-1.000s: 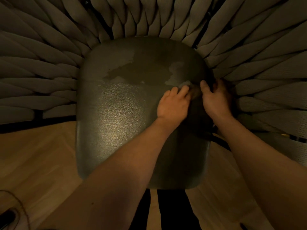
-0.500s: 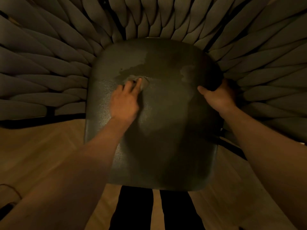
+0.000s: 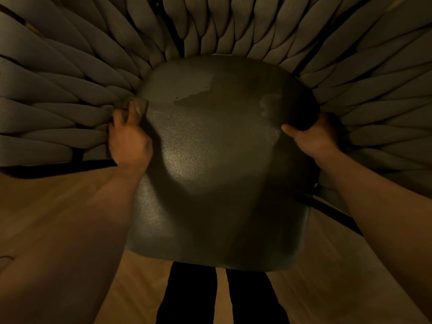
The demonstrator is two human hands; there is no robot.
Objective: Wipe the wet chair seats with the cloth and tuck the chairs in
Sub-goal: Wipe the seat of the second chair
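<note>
While seat wet: L hand pinching cloth @ edge, R hand gripping opposite edge.

the left hand holds a bunched cloth against the seat's left edge, fingers curled round it. the right hand grips the seat's right edge, thumb on top. between the hands and a little beyond them lies a wet patch. woven straps fan out past both hands; wood floor lies beneath the arms.
</note>
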